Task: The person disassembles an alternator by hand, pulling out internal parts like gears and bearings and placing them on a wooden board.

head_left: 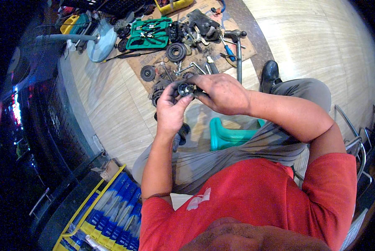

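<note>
Both hands are raised over the tool-strewn cardboard. Thumb and fingers of my left hand (173,108) close round a small round black part (185,89) with bright metal inside its open end. My right hand (225,93) comes in from the right, its fingers bent against the same part's right side; whether they grip something else small is hidden. Dark grime covers the fingertips of both hands. Just below and behind the left hand sits a dark, greasy machine part (157,95), partly covered by the hand.
Greasy cardboard (139,62) holds a pulley (176,52), a black disc (147,73), a green tool case (147,35), a hammer (239,54), a blue-handled screwdriver (229,52) and wrenches. A green stool (229,136) stands below my hands; a yellow rack (91,201) is lower left.
</note>
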Demonstrator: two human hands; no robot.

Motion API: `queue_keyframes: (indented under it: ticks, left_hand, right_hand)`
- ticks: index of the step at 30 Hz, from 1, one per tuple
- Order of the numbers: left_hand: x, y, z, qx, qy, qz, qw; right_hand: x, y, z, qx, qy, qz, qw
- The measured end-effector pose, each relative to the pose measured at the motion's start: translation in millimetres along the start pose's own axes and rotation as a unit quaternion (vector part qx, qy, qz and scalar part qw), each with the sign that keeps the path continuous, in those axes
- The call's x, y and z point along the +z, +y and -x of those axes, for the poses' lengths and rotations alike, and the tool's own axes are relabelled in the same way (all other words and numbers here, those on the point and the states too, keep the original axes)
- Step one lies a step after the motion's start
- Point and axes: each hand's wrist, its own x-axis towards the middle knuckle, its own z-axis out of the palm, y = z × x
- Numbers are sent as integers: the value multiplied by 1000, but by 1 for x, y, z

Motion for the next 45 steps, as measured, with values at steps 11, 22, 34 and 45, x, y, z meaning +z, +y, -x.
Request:
queue_keyframes:
  ticks: [11, 22, 34, 45]
  left_hand:
    - [0, 2, 1, -11, 4, 3, 1000]
    - [0, 3, 1, -4, 12, -21, 1000]
    - [-1, 1, 1, 4, 18, -37, 999]
    - [1, -5, 2, 34, 46, -125, 991]
  right_hand:
    - [-1, -1, -1, 0, -16, -5, 1000]
    - [-1, -3, -1, 11, -28, -3, 1000]
    - [3, -1, -1, -19, 7, -1, 1000]
    - [-9, -1, -10, 151, -42, -224, 962]
